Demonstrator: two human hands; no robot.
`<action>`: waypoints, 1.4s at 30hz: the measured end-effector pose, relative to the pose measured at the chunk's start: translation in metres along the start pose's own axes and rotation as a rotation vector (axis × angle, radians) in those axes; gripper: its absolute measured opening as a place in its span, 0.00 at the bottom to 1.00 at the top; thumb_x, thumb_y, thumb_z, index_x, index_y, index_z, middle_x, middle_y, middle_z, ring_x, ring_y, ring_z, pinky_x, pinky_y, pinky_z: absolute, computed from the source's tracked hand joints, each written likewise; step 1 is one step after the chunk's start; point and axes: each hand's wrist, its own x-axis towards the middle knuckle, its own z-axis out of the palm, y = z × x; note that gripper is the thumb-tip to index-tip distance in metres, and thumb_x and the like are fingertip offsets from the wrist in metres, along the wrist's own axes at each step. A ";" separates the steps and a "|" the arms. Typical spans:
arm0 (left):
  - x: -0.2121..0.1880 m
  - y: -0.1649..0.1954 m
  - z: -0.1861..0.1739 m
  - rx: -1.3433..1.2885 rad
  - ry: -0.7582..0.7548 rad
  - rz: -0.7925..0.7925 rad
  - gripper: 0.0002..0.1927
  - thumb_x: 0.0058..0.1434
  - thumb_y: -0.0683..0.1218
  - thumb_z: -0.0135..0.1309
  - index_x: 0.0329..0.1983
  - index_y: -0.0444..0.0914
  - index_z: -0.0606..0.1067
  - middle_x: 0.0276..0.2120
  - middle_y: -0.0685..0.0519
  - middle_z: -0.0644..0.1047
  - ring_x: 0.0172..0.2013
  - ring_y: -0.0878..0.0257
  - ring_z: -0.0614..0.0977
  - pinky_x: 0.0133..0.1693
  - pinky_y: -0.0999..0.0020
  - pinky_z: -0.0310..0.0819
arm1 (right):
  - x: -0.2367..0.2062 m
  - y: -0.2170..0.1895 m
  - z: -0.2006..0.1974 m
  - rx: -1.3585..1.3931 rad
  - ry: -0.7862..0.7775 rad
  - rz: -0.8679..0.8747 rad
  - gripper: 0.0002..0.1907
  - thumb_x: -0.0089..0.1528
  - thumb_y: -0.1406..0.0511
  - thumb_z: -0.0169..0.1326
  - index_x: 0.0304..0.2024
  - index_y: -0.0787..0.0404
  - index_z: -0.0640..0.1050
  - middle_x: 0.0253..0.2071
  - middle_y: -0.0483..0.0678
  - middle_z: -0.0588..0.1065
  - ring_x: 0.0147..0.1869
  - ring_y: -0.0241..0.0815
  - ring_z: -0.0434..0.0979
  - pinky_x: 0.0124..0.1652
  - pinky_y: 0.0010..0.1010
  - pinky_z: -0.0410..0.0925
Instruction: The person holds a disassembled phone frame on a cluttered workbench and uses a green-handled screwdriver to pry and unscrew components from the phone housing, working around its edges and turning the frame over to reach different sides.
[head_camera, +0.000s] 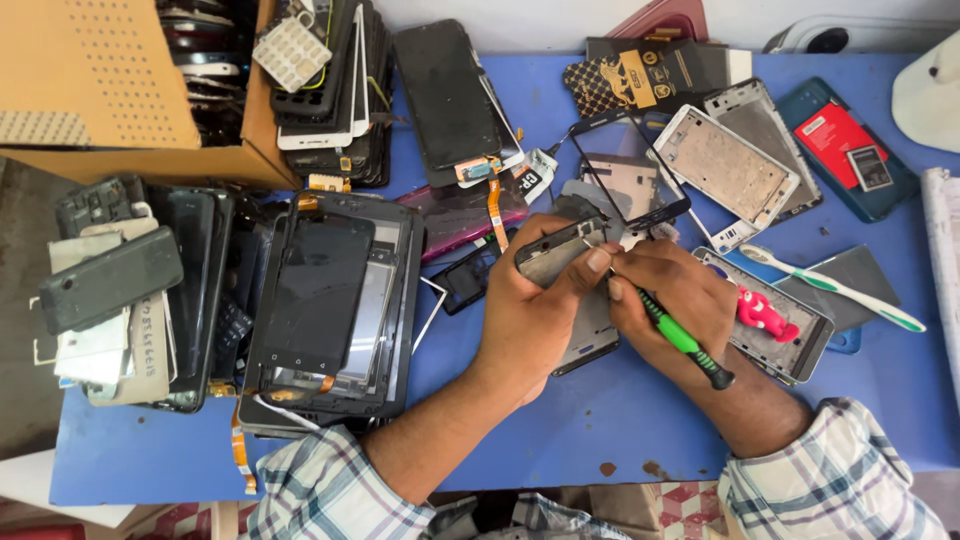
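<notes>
Gripping a phone (570, 300) by its top end, the left hand (535, 310) wraps its fingers around the body and presses the thumb on the upper edge, so the hand is clamped on the phone. The phone lies tilted over the blue table (600, 420), its lower end showing under the wrist. The right hand (675, 300) is closed on a screwdriver (685, 340) with a green and black handle; the fingertips pinch the shaft near the tip, which meets the phone's top corner just beside the left thumb. The handle's black end sticks out past the heel of the hand, toward the person.

Right of the hands a metal frame (790, 345) lies flat, with a small pink figure (765, 312) on it. A toothbrush (835, 285) with a green and white handle rests slanted just beyond it. Further back lie a silver chassis (725, 165), a loose glass panel (630, 170) and a teal phone back (850, 150) with a red battery in it. To the left, a stack of screens (330, 310) sits on the table, and further left another pile of phones (120, 290). A cardboard box (110, 90) stands at the far left corner. Both sleeves (830, 480) are plaid.
</notes>
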 end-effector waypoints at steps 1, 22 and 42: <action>0.001 0.000 -0.001 -0.004 0.001 0.000 0.08 0.69 0.42 0.59 0.47 0.35 0.73 0.40 0.55 0.80 0.42 0.70 0.80 0.46 0.74 0.75 | 0.000 0.000 0.001 0.001 -0.002 0.012 0.09 0.60 0.77 0.61 0.42 0.69 0.76 0.37 0.55 0.77 0.38 0.47 0.80 0.41 0.34 0.74; 0.008 0.001 -0.009 -0.023 -0.072 0.029 0.08 0.71 0.42 0.57 0.49 0.36 0.73 0.44 0.55 0.80 0.46 0.71 0.79 0.51 0.75 0.75 | -0.003 0.013 0.004 -0.016 -0.011 -0.018 0.09 0.60 0.76 0.60 0.42 0.70 0.76 0.40 0.58 0.77 0.44 0.52 0.82 0.46 0.37 0.76; 0.014 -0.009 -0.013 -0.038 -0.032 0.018 0.10 0.71 0.43 0.59 0.49 0.34 0.73 0.44 0.53 0.81 0.45 0.71 0.80 0.50 0.75 0.76 | -0.013 0.017 0.009 -0.143 -0.026 0.016 0.07 0.66 0.74 0.59 0.46 0.70 0.75 0.42 0.60 0.77 0.41 0.49 0.82 0.39 0.32 0.74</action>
